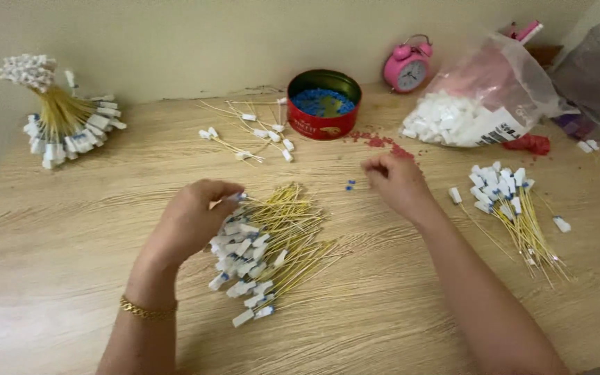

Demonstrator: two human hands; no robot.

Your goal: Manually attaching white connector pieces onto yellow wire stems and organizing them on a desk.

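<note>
Pile of yellow sticks (pixel 272 243) lies under left hand (pixel 192 219), touching it.

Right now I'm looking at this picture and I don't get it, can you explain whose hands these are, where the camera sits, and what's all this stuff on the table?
The one picture comes from a camera on a person's head, looking down at their own bare hands over a wooden table. The left hand grips a bunch of thin yellow sticks with white tips. The right hand reaches toward tiny blue beads; its fingertips are blurred. More such sticks lie at the right, and a tied standing bundle at the far left. Behind are a red round tin of blue beads, a pink alarm clock and a clear bag of white pieces.
</note>
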